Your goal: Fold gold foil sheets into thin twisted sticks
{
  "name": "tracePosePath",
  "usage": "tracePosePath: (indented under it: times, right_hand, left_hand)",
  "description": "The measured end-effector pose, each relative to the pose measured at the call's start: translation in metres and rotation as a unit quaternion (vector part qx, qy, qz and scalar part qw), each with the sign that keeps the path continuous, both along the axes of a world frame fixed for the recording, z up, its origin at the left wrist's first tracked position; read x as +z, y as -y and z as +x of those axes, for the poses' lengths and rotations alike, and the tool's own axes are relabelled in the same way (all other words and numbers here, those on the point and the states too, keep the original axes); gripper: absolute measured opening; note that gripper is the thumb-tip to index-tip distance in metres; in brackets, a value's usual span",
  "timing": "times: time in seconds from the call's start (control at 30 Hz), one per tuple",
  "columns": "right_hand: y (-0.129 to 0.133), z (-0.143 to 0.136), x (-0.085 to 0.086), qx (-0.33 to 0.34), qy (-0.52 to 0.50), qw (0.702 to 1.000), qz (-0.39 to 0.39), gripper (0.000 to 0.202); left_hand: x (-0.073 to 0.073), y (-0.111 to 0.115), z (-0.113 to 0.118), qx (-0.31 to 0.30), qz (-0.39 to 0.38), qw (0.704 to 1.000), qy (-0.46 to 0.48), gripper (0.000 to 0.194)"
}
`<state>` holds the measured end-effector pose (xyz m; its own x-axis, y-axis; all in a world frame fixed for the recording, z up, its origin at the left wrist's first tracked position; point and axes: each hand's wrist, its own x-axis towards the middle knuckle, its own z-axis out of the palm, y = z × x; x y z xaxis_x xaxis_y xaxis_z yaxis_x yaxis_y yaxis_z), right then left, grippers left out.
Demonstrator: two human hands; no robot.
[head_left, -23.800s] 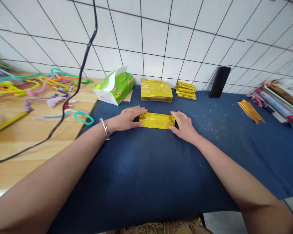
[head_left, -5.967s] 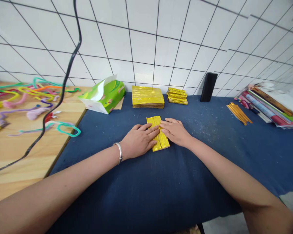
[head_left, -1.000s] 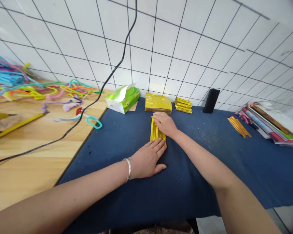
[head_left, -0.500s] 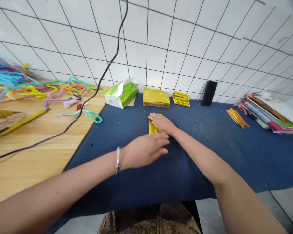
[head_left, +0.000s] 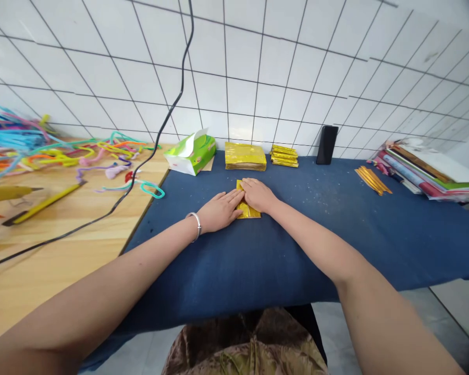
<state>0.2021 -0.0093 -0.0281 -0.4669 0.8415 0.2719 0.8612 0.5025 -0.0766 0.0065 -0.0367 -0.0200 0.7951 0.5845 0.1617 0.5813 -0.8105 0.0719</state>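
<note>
White tiles [head_left: 242, 62] filled the upper part of the frame, above a table covered in blue cloth [head_left: 226, 276]; a bare wooden top [head_left: 94, 239] took the left side. Near the centre of the frame a gold sheet [head_left: 250, 212] lay flat on the cloth, much of it hidden under two hands. The left hand [head_left: 221, 212] rested with fingers straight and close together on its left side; the right hand [head_left: 258, 195] was laid over its upper part. Neither grip was closed around anything: both were open, pressing down.

Folding seemed partway through. The sheet looked narrow, as if partly folded, though its creases were hidden by the hands. Behind it, a stack [head_left: 245, 153] of flat gold sheets seemed not yet worked, while the gold strips [head_left: 284, 155] to its right looked finished.

A tissue box [head_left: 204, 155] stood left of the stack, and a black phone [head_left: 327, 145] leaned on the tiles. Orange strips [head_left: 373, 180] and a pile of books [head_left: 418, 172] sat at the right. Pipe cleaners [head_left: 62, 155], a yellow knife [head_left: 54, 201] and what looked like a glue gun [head_left: 8, 194] lay at the left. A black cable [head_left: 181, 92] ran from the top centre to the left edge, clear of the sheet. Nothing stood between the hands and the stack.
</note>
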Motion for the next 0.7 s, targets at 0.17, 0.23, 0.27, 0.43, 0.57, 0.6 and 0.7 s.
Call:
tracePosePath:
  times: [0.17, 0.23, 0.27, 0.43, 0.57, 0.6, 0.7]
  right_hand:
    - [0.000, 0.001, 0.003, 0.012, 0.020, 1.000, -0.011, 0.048]
    - [0.000, 0.004, 0.006, 0.020, 0.027, 0.999, -0.017, 0.050]
    - [0.001, 0.007, 0.007, 0.020, 0.030, 0.999, -0.022, 0.051]
    - [0.020, 0.020, 0.013, 0.006, 0.041, 0.998, -0.054, 0.062]
    - [0.039, 0.025, 0.016, 0.013, 0.055, 0.995, -0.088, 0.067]
    - [0.042, 0.025, 0.017, 0.011, 0.056, 0.994, -0.093, 0.068]
    - [0.044, 0.027, 0.021, 0.016, 0.061, 0.992, -0.111, 0.075]
  left_hand:
    - [0.000, -0.002, 0.000, 0.005, -0.002, 0.999, -0.033, 0.061]
    - [0.002, -0.003, -0.001, 0.000, -0.008, 0.999, -0.043, 0.064]
    - [0.004, -0.004, -0.001, -0.003, -0.013, 0.999, -0.046, 0.065]
    - [0.012, -0.012, -0.005, -0.017, -0.042, 0.997, -0.064, 0.074]
    - [0.018, -0.020, -0.004, -0.022, -0.067, 0.994, -0.080, 0.082]
    - [0.020, -0.023, -0.004, -0.023, -0.073, 0.993, -0.085, 0.084]
    - [0.024, -0.033, -0.001, -0.028, -0.089, 0.991, -0.101, 0.092]
